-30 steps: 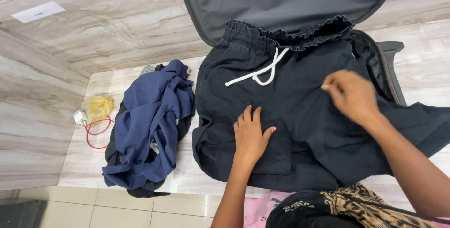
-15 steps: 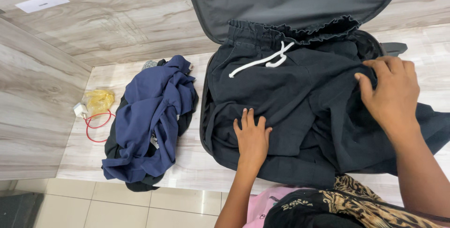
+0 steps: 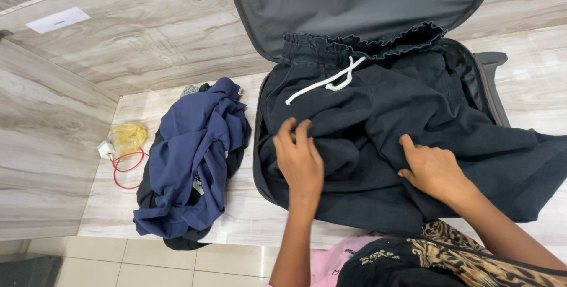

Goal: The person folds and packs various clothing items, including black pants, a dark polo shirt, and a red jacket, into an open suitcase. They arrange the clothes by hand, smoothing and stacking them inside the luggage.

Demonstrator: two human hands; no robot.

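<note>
The left hand (image 3: 299,158) reaches forward, palm down, fingers curled over a bunched fold of the black drawstring trousers (image 3: 384,121), gripping the cloth. The right hand (image 3: 433,169) comes in from the lower right with its forearm angled across the fabric; its fingers press into a crease of the same trousers and pinch it.

There is one pair of trousers, soft matte woven cloth with a ruffled elastic waistband and one white cord (image 3: 326,83) tied in a loose knot. They lie spread inside one open soft-sided suitcase (image 3: 354,3), waistband against its raised dark lid, legs spilling over its right edge.

Left of the suitcase, on the pale wood-grain bench (image 3: 177,33), sits one crumpled navy garment (image 3: 192,157) atop black cloth. Further left lie a crinkled yellow plastic bag (image 3: 129,136), a white charger plug (image 3: 106,148) and a red cable (image 3: 127,169) looped.
</note>
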